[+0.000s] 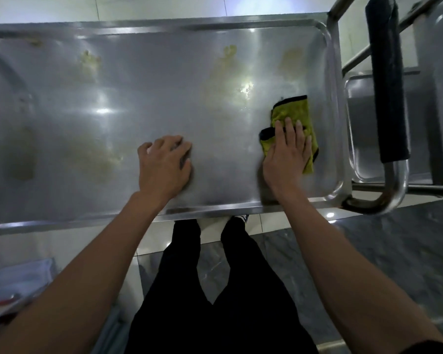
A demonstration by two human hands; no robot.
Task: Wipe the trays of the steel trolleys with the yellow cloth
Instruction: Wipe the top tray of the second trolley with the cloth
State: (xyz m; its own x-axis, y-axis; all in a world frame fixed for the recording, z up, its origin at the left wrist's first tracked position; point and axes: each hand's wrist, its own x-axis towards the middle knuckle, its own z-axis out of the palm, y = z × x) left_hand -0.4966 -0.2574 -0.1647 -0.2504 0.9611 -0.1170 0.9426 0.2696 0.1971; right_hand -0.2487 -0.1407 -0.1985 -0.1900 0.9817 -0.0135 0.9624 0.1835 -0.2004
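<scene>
The wide, shallow stainless-steel trolley tray (128,80) fills the upper half of the view, its raised rim running along the near and far edges and curving round at the right end. Yellowish-brown smears (230,72) mark the tray floor in several places, mostly toward the far side and the left; glare from overhead lights makes their exact extent hard to judge.

The folded yellow microfibre cloth with black edging (296,111) lies on the tray floor near the right end, just inside the rim. The right hand (287,152) lies flat on top of it, fingers (289,129) extended and pressing the cloth down against the steel; they are not curled round the fabric.

The left hand (164,164) rests on the bare tray floor near the middle, well apart from the cloth. Its fingers are loosely bent with the tips touching the metal, and they hold nothing.

To the right of the tray stands the curved steel trolley handle with a black foam grip (386,80). Beyond it, a second steel trolley tray (363,139) is partly visible. The person's legs in black trousers (215,290) stand on the tiled floor (368,251) at the near rim.
</scene>
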